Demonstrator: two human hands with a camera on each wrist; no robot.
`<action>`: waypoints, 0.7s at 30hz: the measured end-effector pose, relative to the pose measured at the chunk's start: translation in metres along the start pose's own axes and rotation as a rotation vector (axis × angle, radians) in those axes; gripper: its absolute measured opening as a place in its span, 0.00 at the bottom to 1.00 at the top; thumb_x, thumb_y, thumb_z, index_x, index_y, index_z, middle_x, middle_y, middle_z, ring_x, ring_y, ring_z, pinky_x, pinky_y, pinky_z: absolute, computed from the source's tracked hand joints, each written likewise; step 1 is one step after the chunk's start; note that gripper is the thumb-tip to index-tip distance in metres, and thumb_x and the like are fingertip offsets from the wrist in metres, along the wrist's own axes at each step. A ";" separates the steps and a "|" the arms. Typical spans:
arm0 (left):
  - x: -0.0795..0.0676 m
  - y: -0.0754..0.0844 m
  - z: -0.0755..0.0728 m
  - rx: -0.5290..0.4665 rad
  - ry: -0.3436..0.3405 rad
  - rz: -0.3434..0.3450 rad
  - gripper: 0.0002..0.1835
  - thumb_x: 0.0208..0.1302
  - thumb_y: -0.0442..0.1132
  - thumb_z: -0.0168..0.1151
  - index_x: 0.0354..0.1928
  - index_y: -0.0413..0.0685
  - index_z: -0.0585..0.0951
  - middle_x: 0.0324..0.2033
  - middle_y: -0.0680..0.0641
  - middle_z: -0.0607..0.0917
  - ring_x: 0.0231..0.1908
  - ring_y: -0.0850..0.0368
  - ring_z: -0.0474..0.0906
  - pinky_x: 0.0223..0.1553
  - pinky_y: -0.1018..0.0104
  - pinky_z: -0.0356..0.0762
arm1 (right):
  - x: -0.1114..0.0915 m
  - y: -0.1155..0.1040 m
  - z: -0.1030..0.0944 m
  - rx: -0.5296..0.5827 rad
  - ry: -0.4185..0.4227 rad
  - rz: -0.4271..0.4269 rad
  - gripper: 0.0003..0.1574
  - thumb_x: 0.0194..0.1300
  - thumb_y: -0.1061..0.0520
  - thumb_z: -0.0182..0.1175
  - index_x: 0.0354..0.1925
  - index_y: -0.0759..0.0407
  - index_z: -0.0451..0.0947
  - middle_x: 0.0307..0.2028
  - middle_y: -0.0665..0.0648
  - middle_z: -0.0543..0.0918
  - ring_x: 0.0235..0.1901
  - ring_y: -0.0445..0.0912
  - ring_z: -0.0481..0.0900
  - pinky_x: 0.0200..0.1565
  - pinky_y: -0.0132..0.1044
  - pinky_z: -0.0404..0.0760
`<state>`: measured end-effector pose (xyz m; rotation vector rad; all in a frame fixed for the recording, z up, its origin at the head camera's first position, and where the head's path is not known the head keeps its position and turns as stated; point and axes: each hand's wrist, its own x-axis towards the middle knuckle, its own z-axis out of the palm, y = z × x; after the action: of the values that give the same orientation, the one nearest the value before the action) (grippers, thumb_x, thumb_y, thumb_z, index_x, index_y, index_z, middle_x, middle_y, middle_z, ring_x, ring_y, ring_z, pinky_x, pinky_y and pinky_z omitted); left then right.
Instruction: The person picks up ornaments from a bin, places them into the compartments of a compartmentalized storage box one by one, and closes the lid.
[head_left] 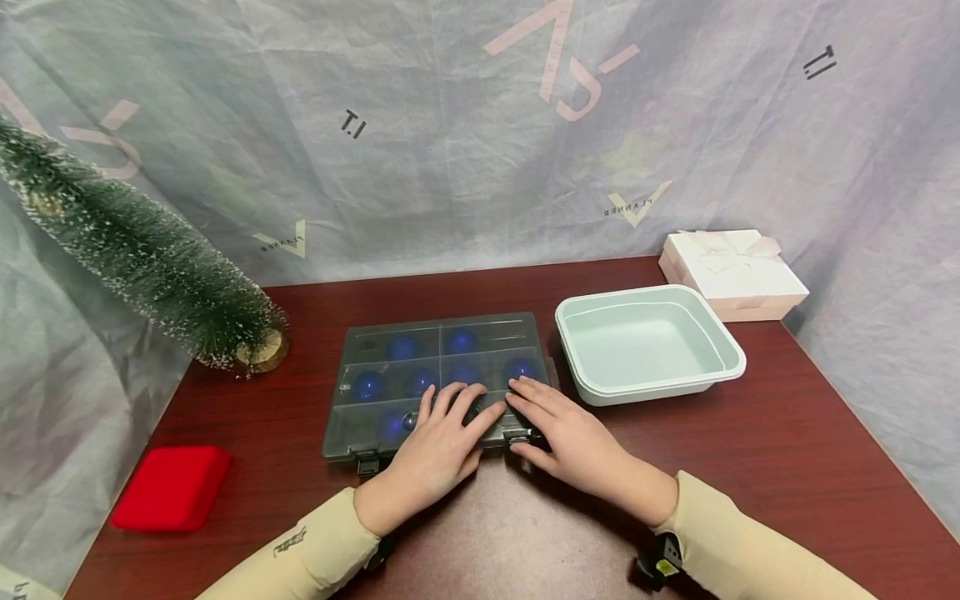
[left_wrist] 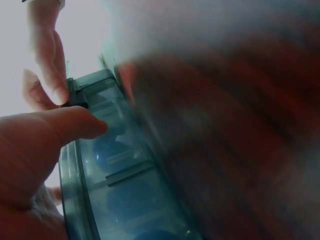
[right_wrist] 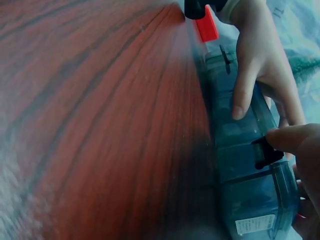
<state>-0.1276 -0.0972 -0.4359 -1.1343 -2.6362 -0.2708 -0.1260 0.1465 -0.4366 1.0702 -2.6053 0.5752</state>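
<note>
A dark, see-through compartment box (head_left: 390,329) lies flat on the table with its lid down. Several blue balls (head_left: 367,386) show through the lid in separate compartments. My left hand (head_left: 435,450) rests on the front middle of the lid, fingers spread and its thumb by the front wall. Over the front right corner lies my right hand (head_left: 573,437), fingertips on the lid. Its thumb touches the black right latch (right_wrist: 265,152) in the right wrist view. The left latch (head_left: 367,462) sits at the front edge, untouched by either hand.
To the right of the box stands a pale green plastic basin (head_left: 648,392). Behind it is a white and pink gift box (head_left: 738,279) with a bow. A red case (head_left: 172,487) lies at the left, and a small frosted tree (head_left: 150,250) leans at the back left.
</note>
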 end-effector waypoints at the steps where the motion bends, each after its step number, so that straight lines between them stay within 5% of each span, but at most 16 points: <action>1: 0.000 0.000 0.000 -0.001 -0.001 0.000 0.33 0.64 0.38 0.69 0.71 0.58 0.71 0.66 0.42 0.68 0.65 0.39 0.64 0.58 0.27 0.64 | 0.000 0.000 0.001 -0.007 0.007 -0.008 0.38 0.64 0.47 0.72 0.66 0.65 0.76 0.69 0.62 0.73 0.70 0.55 0.67 0.64 0.52 0.70; 10: 0.000 0.000 0.000 0.006 -0.001 0.003 0.33 0.63 0.37 0.70 0.70 0.56 0.72 0.66 0.42 0.68 0.65 0.39 0.64 0.58 0.27 0.65 | -0.004 0.001 0.006 -0.062 0.141 -0.108 0.35 0.56 0.52 0.76 0.59 0.66 0.80 0.61 0.64 0.80 0.62 0.58 0.76 0.59 0.51 0.76; 21: 0.000 0.000 0.000 0.014 -0.005 0.001 0.32 0.64 0.38 0.70 0.69 0.56 0.73 0.66 0.42 0.68 0.65 0.39 0.64 0.58 0.27 0.64 | -0.004 0.004 0.010 -0.068 0.192 -0.157 0.31 0.60 0.52 0.73 0.57 0.67 0.81 0.58 0.64 0.82 0.60 0.58 0.78 0.58 0.50 0.77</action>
<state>-0.1276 -0.0965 -0.4362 -1.1332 -2.6375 -0.2497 -0.1272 0.1474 -0.4483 1.1267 -2.3348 0.5220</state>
